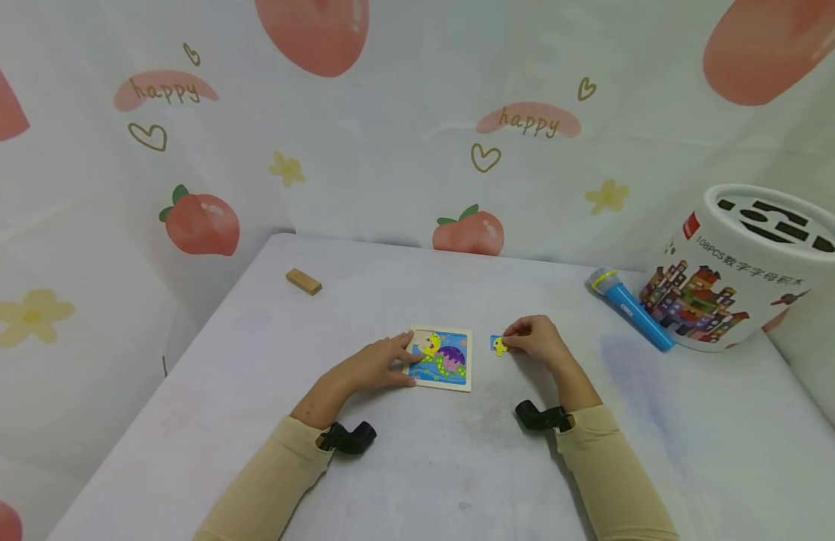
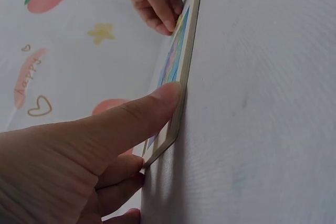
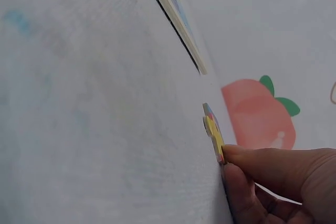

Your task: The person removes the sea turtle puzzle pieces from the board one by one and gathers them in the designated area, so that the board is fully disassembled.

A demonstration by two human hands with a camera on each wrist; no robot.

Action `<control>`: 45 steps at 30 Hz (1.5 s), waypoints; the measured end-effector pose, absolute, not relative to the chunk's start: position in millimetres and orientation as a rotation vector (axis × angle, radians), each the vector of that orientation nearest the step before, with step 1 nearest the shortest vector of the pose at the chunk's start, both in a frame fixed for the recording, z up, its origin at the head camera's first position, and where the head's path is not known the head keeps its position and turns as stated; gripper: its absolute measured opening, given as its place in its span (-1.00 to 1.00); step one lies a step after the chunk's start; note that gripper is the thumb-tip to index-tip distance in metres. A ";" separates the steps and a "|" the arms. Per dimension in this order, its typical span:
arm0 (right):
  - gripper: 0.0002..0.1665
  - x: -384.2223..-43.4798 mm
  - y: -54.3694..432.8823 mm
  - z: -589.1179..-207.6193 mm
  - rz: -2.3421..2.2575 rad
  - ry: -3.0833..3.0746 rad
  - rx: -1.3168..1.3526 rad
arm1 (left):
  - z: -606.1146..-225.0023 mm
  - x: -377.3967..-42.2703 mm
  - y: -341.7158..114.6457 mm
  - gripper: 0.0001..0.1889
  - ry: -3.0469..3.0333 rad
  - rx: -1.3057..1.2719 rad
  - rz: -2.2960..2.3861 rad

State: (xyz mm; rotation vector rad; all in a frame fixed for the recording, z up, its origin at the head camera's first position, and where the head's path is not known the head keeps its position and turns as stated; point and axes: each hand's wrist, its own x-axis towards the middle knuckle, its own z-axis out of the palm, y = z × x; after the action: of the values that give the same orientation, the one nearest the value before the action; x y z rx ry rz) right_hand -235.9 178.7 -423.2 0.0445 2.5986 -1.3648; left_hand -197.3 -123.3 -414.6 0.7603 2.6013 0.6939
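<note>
A square wooden puzzle board lies on the table, its picture showing a yellow and purple turtle on blue. Its left side is gripped by my left hand, the thumb on the near edge and the fingers reaching over the far left part. In the left wrist view, the thumb presses the rim of the board. To the right of the board, my right hand pinches a small blue and yellow puzzle piece between thumb and fingers. The right wrist view shows this piece close to the tabletop, apart from the board.
A small wooden block lies at the back left of the table. On the right, a blue toy microphone rests beside a large white bucket with a slotted lid. A patterned cloth hangs behind the white table.
</note>
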 end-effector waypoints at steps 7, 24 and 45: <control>-0.75 -238.0 179.3 -423.0 -1.367 2.568 0.106 | -413.9 -197.2 -122.8 -0.48 2.627 0.749 0.700; -0.70 -244.8 147.7 -412.2 -1.249 2.616 -0.206 | -411.4 -198.1 -111.0 -0.38 2.668 0.865 0.537; -0.74 -253.4 99.6 -412.4 -1.214 2.497 -0.412 | -413.3 -196.2 -107.5 -0.42 2.623 0.856 0.545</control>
State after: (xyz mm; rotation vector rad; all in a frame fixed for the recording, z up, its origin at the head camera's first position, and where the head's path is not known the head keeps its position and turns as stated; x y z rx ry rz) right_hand -253.4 99.6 -412.4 -0.4118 2.4968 -1.2140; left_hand -196.2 -107.5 -413.3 0.8556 2.6231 0.5448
